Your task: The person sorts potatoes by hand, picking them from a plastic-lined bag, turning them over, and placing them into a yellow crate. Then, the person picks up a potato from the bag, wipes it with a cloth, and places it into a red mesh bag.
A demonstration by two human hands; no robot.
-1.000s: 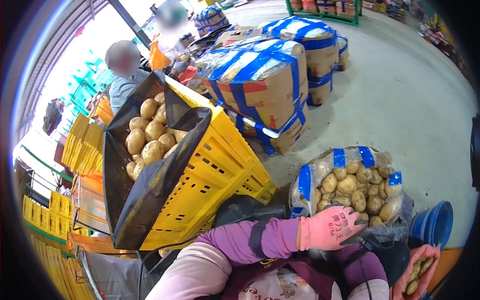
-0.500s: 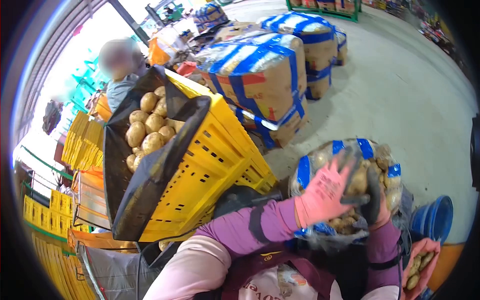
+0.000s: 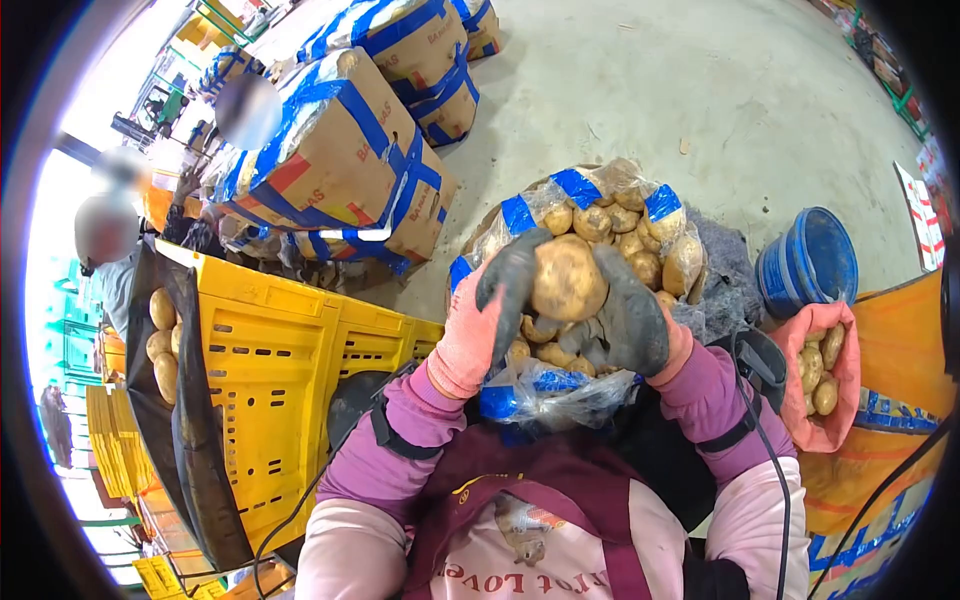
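A large potato [image 3: 568, 278] is held up between my two hands, above a plastic-lined container [image 3: 518, 214] with blue tape on its rim. Many loose potatoes [image 3: 630, 232] fill that container. My left hand [image 3: 490, 305], in a pink glove with dark grey fingers, is curled against the potato's left side. On its right side, my right hand [image 3: 632, 315] grips it in a matching glove. Crumpled clear plastic [image 3: 570, 400] hangs over the container's near edge, just below my hands.
To the left stands a yellow crate [image 3: 270, 350] with a dark liner and a few potatoes. A blue bucket [image 3: 800, 265] and a pink sack [image 3: 848, 400] of potatoes are at the right. Taped cardboard boxes [image 3: 340, 150] stand behind. People are at the far left.
My view has swung right and down, so the crate sits farther left and the potato container more central. My hands still hold a potato, which now shows clearly between them.
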